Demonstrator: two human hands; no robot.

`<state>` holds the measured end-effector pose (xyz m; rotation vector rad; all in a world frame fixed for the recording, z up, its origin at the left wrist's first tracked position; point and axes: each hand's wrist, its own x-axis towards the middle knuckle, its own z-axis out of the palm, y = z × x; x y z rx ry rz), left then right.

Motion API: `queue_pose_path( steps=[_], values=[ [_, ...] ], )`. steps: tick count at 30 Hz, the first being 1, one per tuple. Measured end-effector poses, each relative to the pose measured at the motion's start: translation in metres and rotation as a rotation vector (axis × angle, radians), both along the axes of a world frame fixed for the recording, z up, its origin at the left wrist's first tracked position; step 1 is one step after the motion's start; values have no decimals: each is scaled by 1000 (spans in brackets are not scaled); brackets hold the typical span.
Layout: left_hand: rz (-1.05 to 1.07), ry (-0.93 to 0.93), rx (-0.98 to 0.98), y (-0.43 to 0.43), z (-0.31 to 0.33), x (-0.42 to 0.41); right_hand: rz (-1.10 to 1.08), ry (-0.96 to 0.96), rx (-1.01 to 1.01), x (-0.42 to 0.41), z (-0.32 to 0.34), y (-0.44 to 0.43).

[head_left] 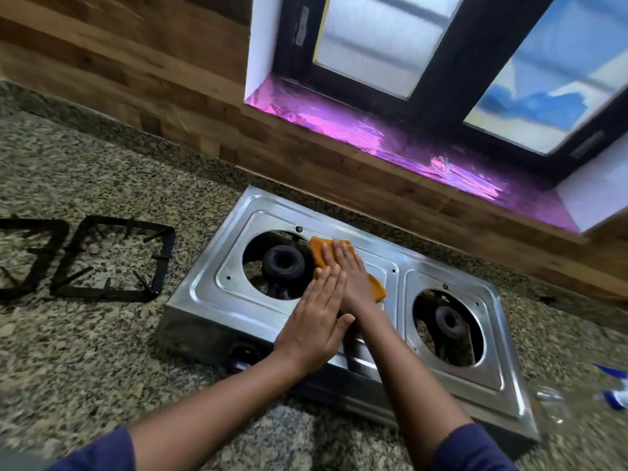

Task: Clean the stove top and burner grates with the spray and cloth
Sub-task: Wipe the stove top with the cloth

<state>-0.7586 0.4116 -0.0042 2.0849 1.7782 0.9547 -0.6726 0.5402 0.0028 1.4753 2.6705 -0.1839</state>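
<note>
**Stove top wiped with grates set aside**

The orange cloth [339, 266] is pressed flat on the stove [452, 266] between its two burners by the right hand [350, 277], fingers spread, nothing clasped. The left hand [316, 321] is laid open beside it, seemingly for added pressure. Two grates [112, 260] have been set on the counter [102, 171], so the steel is left bare. What may be the spray [611, 389] lies blurred at the right edge.

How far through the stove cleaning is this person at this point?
Done: both burner grates are off and lie on the counter left of the stove. In hand: the right hand presses the orange cloth flat on the steel top between the burners, and the left hand lies beside it. Left: the grates look untouched, and the spray bottle lies at right.
</note>
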Motion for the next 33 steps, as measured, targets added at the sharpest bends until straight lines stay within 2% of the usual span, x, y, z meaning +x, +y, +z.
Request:
queue_pose_path(
  steps=[3,5,8,10,13,16,18,20,22,26,28,33],
  values=[
    [12,-58,-32,0,2,-4,45,80,-21,25,0,-16],
    [16,-87,-53,-1,3,-4,-108,123,19,57,-3,-19],
    [25,-111,-88,-2,6,-7,-373,91,57,94,-1,-20],
    [38,25,-13,-9,5,-12,-424,86,53,97,1,-27],
    [164,190,17,-32,-7,-28,-397,106,43,66,1,-48],
    [302,227,-33,-58,-20,-45,-180,157,6,12,-2,-86],
    [279,300,-26,-62,-20,-35,-61,196,-31,2,1,-105],
    [274,279,-46,-60,-20,-40,19,172,-33,1,5,-113],
    [283,286,-60,-59,-20,-47,-26,165,-31,22,3,-106],
    [299,286,-79,-59,-19,-41,-291,152,-14,102,-1,-78],
    [319,295,-74,-60,-20,-40,-329,143,3,125,0,-81],
    [304,265,-78,-61,-19,-38,-350,152,-2,90,5,-116]
  ],
)
